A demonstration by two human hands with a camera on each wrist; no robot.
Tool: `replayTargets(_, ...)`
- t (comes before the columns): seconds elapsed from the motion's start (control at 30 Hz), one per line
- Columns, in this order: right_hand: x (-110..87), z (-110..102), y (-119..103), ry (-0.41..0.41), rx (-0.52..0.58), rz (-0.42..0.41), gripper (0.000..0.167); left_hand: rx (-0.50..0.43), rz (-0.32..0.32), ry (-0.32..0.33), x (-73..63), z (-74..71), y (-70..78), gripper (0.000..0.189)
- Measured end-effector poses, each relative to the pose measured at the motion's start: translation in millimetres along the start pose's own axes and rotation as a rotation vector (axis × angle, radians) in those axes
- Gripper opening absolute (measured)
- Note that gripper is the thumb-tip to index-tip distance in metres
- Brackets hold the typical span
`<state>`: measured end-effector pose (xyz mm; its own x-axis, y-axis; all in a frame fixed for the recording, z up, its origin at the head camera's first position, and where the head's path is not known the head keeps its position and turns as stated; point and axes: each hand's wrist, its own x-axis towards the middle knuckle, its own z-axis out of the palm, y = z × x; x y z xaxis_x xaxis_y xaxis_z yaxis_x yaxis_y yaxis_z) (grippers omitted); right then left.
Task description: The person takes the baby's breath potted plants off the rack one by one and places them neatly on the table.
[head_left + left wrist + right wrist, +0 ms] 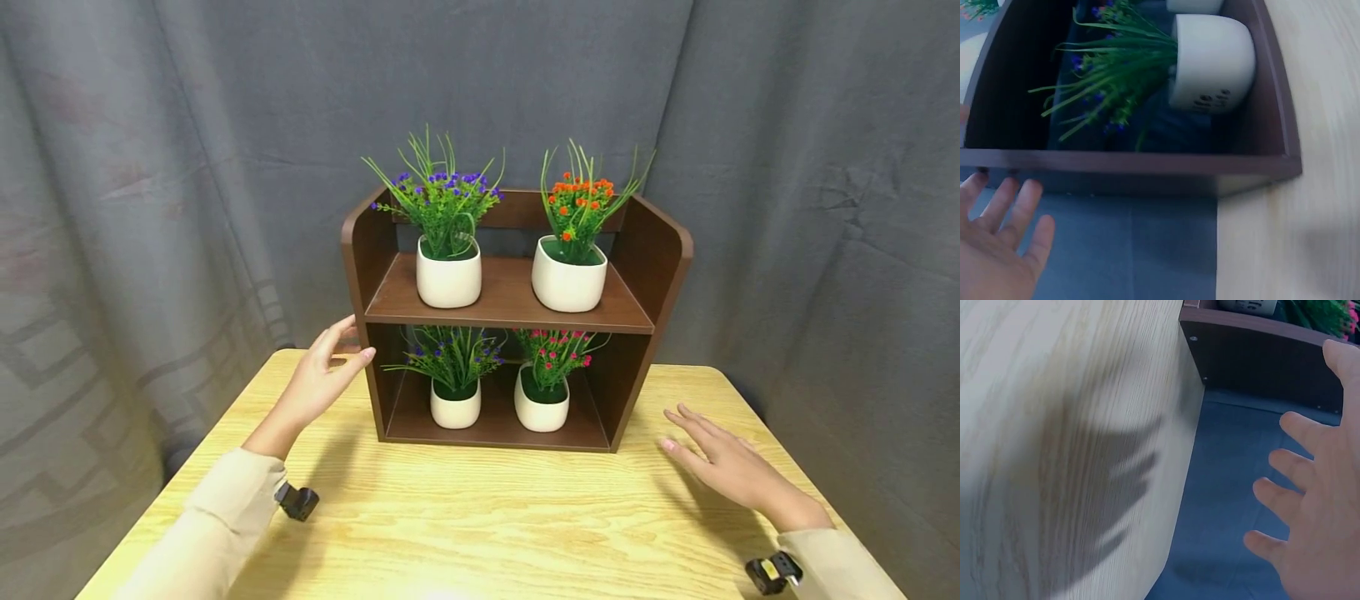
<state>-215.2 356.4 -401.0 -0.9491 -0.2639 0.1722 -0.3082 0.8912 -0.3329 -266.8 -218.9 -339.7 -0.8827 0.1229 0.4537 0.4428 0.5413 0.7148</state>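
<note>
A dark brown two-tier wooden shelf [510,319] stands upright on the table. On its upper tier sit a white pot with purple flowers [448,279] and a white pot with orange flowers [568,283]. Below are a pot with dark blue flowers [455,408] and a pot with pink flowers [542,412]. My left hand [318,379] is at the shelf's left side panel [1129,164], fingers spread; whether they touch it I cannot tell. To the right of the shelf, my right hand [723,462] hovers above the table, apart from it, its fingers extended and holding nothing.
The light wooden table [480,517] stretches in front of the shelf and to both sides. Grey curtains [300,100] hang behind and around it. Black wrist cameras [297,502] sit at both sleeves.
</note>
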Motion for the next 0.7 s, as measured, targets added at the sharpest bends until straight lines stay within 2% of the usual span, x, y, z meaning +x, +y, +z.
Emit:
replayTargets(0.27, 0.1, 4, -4, 0.001, 0.017, -0.021, 0.061, -0.049, -0.056, 0.141, 15.7, 1.8, 14.5, 0.063)
replayTargets(0.5, 2.5, 3, -11, 0.016, 0.065, -0.055, 0.058, -0.201, -0.113, 0.25, 27.4, 6.5, 19.5, 0.056)
replayTargets(0.7, 3.2, 2, -19, 0.037, 0.098, -0.1, 0.053, -0.21, -0.141, 0.356, 37.1, 12.7, 23.0, 0.052)
